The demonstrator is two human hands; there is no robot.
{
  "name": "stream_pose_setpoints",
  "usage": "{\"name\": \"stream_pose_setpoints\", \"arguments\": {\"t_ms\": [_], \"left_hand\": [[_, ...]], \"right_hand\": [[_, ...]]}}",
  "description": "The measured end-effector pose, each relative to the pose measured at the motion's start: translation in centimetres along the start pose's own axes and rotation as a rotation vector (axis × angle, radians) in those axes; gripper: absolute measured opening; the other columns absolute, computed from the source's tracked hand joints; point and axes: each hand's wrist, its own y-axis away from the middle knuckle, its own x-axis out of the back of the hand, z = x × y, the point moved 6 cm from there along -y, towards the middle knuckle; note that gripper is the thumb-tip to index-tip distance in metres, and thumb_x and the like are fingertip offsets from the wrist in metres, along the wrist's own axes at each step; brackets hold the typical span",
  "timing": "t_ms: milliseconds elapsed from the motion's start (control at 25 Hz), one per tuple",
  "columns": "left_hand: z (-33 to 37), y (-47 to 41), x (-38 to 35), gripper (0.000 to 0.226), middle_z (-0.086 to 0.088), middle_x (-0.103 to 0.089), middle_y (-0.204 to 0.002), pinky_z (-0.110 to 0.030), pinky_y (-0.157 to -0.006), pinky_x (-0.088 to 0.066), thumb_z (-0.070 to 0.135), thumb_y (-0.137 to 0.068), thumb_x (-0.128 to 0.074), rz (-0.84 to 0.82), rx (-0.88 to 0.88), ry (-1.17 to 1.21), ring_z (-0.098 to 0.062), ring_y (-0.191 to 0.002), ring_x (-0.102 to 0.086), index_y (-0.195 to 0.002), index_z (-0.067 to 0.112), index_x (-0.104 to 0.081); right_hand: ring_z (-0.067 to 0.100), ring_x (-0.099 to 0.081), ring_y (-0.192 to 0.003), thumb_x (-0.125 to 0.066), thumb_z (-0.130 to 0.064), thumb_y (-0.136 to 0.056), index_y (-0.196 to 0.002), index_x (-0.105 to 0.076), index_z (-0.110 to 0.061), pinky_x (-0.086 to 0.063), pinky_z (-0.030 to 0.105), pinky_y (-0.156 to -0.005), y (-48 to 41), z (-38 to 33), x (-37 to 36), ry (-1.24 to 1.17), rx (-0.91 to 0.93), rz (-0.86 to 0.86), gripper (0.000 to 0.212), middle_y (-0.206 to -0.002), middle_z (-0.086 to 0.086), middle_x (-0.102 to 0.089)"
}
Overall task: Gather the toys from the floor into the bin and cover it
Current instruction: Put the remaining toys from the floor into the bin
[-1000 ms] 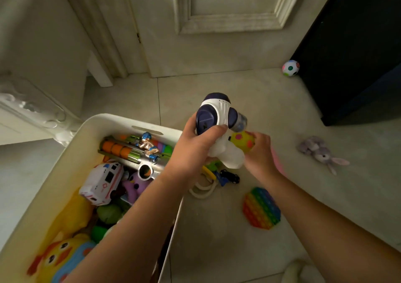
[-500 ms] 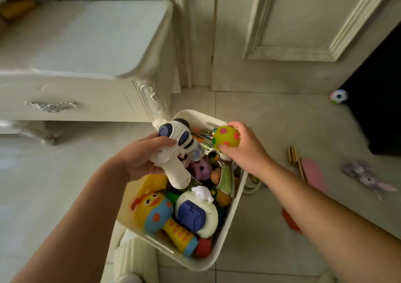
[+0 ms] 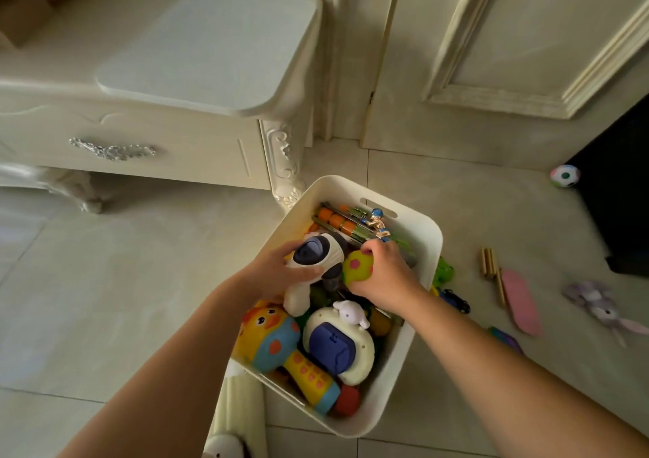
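Bin (image 3: 429, 236) sitting crammed with toys. Left hand (image 3: 281, 272) gripping white-navy toy (image 3: 320, 252) inside; right hand (image 3: 383, 279) clutching spotted yellow ball (image 3: 358, 266) at toy's 3 o'clock.

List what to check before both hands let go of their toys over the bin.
1. Left hand grips the white and navy toy above the bin: ok.
2. Right hand grips the spotted yellow ball inside the bin's rim: ok.
3. Room left in the bin: cannot tell; toys are heaped close to the rim.
4. Floor gathered: not ok; plush bunny, pink board, small patterned ball and toy car lie outside the bin.
5. Lid within reach: cannot tell; none plainly in view.
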Motion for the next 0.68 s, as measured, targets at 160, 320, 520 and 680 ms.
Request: {"name": "stream_pose_setpoints", "arguments": {"t_ms": [160, 320, 520, 680], "left_hand": [[-0.8, -0.6, -0.6, 0.067, 0.010, -0.056, -0.123, -0.027, -0.097, -0.040, 0.033, -0.076, -0.078, 0.000, -0.117, -0.199, -0.014, -0.115, -0.052, -0.134, 0.037, -0.046], [-1.7, -0.2, -1.1, 0.058, 0.015, -0.059, -0.116, -0.024, -0.091, -0.045, 0.030, -0.080, -0.076, -0.025, -0.058, 0.088, -0.006, -0.107, -0.056, -0.129, 0.042, -0.047], [0.7, 0.0, -1.7, 0.055, 0.011, -0.062, -0.119, -0.032, -0.097, -0.048, 0.023, -0.078, -0.077, -0.060, -0.172, 0.226, -0.013, -0.113, -0.057, -0.122, 0.048, -0.054], [3.4, -0.3, -4.3, 0.073, 0.007, -0.050, -0.124, -0.037, -0.102, -0.044, 0.030, -0.072, -0.079, -0.026, -0.424, -0.304, -0.014, -0.117, -0.049, -0.131, 0.051, -0.041]], "right_hand": [[0.020, -0.045, -0.103, -0.076, -0.027, -0.074, -0.123, -0.037, -0.023, -0.039, 0.028, -0.078, 0.0, -0.1, -0.2, 0.082, 0.014, -0.021, 0.063, -0.128, 0.003, -0.035], [0.018, -0.048, -0.102, -0.074, -0.030, -0.072, -0.128, -0.042, -0.036, -0.046, 0.030, -0.084, 0.5, 1.4, 0.0, -0.208, -0.088, -0.072, 0.065, -0.122, -0.002, -0.036], [0.020, -0.064, -0.095, -0.069, -0.041, -0.068, -0.113, -0.055, -0.035, -0.057, 0.044, -0.085, 0.7, 3.0, 4.2, -0.622, -0.162, 0.185, 0.048, -0.115, 0.003, -0.059], [0.021, -0.066, -0.095, -0.069, -0.038, -0.074, -0.113, -0.052, -0.033, -0.059, 0.036, -0.077, 1.1, 3.5, 7.1, -0.741, -0.142, 0.316, 0.043, -0.115, 0.002, -0.059]]}}
